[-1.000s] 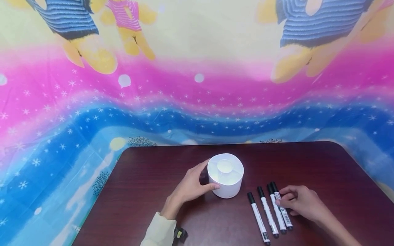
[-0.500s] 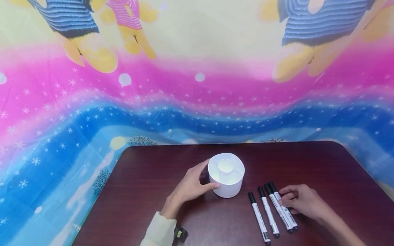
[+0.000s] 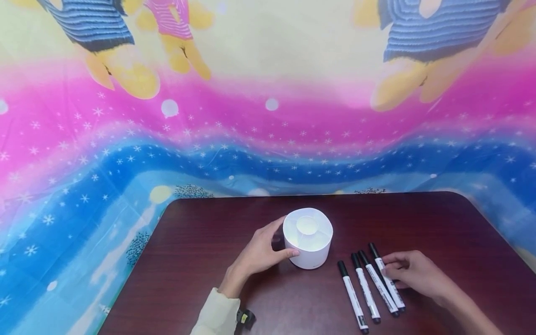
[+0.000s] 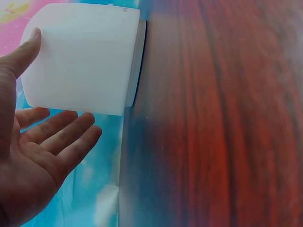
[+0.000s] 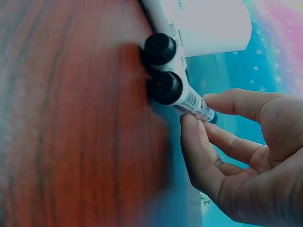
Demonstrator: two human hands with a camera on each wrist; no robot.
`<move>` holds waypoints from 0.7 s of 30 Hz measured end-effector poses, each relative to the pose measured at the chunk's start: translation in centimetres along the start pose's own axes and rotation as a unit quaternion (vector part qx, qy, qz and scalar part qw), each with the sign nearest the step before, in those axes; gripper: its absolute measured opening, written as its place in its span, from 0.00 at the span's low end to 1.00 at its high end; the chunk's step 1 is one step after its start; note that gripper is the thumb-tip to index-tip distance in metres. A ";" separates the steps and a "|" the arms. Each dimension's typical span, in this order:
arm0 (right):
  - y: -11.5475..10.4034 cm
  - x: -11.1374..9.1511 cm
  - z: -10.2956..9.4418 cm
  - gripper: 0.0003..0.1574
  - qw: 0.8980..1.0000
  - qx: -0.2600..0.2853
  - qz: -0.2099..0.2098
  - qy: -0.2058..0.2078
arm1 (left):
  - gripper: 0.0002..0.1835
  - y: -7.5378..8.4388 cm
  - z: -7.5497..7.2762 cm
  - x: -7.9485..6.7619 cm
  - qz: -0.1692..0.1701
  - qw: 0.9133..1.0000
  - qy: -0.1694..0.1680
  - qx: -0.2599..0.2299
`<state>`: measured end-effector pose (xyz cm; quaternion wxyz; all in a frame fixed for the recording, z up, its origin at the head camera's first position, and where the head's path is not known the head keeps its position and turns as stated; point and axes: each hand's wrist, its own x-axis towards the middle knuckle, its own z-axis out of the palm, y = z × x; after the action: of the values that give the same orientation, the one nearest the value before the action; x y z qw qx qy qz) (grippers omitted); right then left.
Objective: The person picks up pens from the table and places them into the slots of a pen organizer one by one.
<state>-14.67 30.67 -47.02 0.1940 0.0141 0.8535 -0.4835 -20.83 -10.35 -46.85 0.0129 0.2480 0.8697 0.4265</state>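
Observation:
A white round organizer (image 3: 310, 258), its inside split into compartments around a central ring, stands upright on the table. My left hand (image 3: 260, 250) spans its left side, thumb on the front wall and fingers reaching behind it; in the left wrist view the thumb (image 4: 31, 46) lies against the wall. To the right, my right hand (image 3: 418, 274) pinches the rightmost black-capped white marker (image 3: 393, 293) between thumb and fingertips. In the right wrist view this marker (image 5: 194, 104) appears end-on, close beside another marker (image 5: 161, 49). No markers are in the organizer.
Left of the pinched marker, three more markers (image 3: 353, 302) lie in a slanted row on the dark wooden table (image 3: 192, 232). A patterned cloth (image 3: 268, 153) hangs behind the table. A dark wrist device (image 3: 246, 319) sits by the left cuff.
The rightmost marker has turned slightly and its cap has moved away from the neighbouring marker, leaving a gap. The neighbour's lower end has shifted right. The left hand and organizer have stayed put.

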 end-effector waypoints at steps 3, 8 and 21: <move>-0.1 -0.2 -0.3 0.33 1.000 0.016 -0.015 -0.007 | 0.51 0.0 0.0 0.0 0.002 1.000 0.000 0.000; -0.9 -0.4 -0.8 0.35 0.999 0.033 -0.036 -0.004 | 0.52 0.0 0.0 -0.1 0.003 1.000 0.000 -0.001; -4.6 0.3 0.1 0.33 0.986 0.068 -0.139 0.067 | 0.51 0.1 0.0 -0.1 0.005 1.000 0.000 -0.005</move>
<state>-15.92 28.10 -43.38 0.0653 -0.0592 0.8231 -0.5610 -20.67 -10.35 -46.76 0.0124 0.2521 0.8663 0.4311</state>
